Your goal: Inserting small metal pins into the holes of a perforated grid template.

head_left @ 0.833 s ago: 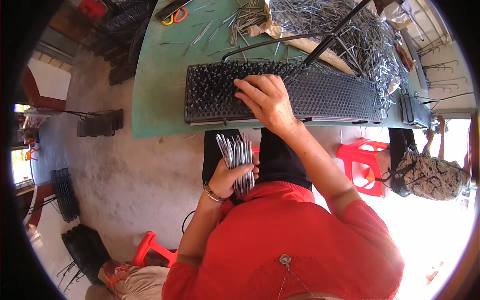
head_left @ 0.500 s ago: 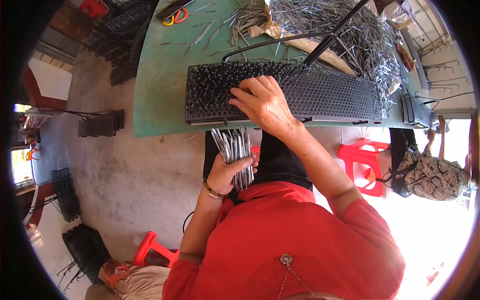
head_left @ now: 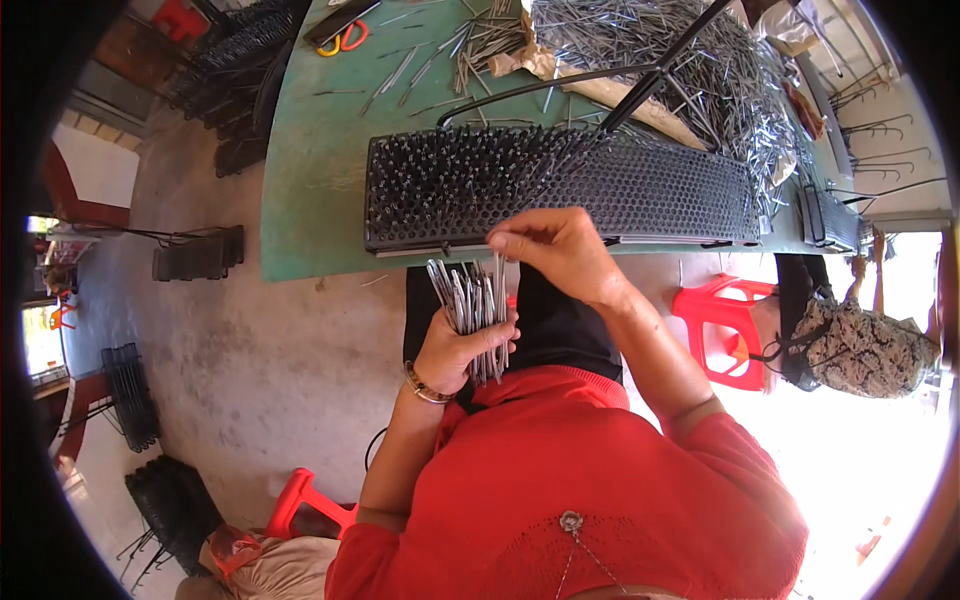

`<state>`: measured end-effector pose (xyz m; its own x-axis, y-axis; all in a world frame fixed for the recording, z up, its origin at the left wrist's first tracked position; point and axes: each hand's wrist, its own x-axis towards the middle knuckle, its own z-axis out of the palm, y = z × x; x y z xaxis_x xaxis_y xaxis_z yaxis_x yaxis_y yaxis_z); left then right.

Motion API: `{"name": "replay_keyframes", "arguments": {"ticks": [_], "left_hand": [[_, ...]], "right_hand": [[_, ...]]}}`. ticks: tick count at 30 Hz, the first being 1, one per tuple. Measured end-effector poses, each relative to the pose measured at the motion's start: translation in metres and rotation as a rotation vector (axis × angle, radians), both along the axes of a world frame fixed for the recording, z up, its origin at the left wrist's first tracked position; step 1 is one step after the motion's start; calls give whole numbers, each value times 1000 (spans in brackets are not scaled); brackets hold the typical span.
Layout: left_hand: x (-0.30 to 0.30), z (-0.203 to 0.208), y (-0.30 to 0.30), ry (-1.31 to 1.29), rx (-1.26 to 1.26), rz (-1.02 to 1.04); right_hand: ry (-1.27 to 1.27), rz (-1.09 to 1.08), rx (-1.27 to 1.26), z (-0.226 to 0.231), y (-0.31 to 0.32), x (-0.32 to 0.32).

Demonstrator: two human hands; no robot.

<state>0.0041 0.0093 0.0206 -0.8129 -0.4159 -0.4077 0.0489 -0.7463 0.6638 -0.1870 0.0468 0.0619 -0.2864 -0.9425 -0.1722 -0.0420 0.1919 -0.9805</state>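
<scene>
My left hand [head_left: 450,350] is closed round a bundle of thin silvery metal rods [head_left: 468,300], held upright just below the table's near edge. At the bundle's top right, my right hand [head_left: 560,250] pinches the upper end of one rod [head_left: 500,268], its lower part still among the others. Beyond my hands, a long black perforated rack [head_left: 680,190] lies along the table edge. Its left part is filled with many upright rods [head_left: 450,180]; the holes on the right show no rods. A black wire handle [head_left: 640,85] rises from the rack.
Loose rods are heaped on brown paper [head_left: 640,105] on the green table [head_left: 310,200]. Scissors [head_left: 342,40] lie at the far left. Red stools [head_left: 725,320] stand right and lower left, near other people. More black racks [head_left: 200,255] stand on the floor at left.
My right hand has come back from over the filled part of the rack to the top of the bundle, where it now pinches a rod. My left hand has stayed nearly still.
</scene>
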Motion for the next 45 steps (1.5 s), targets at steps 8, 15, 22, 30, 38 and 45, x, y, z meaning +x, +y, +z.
{"name": "replay_keyframes", "arguments": {"ticks": [8,15,22,30,38,45], "left_hand": [[1,-9,0,29,50,1],[2,-8,0,-34,43,-18],[3,-9,-1,-29,32,-17],[3,-9,-1,-23,77,-12],[4,-8,-1,-44,70,-14],[4,-5,-3,-15,47,13]], "right_hand": [[36,-232,-329,14,-23,-18],[353,-231,-326,7,-38,-9],[408,-250,-381,5,-38,-1],[679,-256,-534,5,-39,6],[939,-123,-670,-10,-44,8],[1041,-104,-623,-1,-38,7]]}}
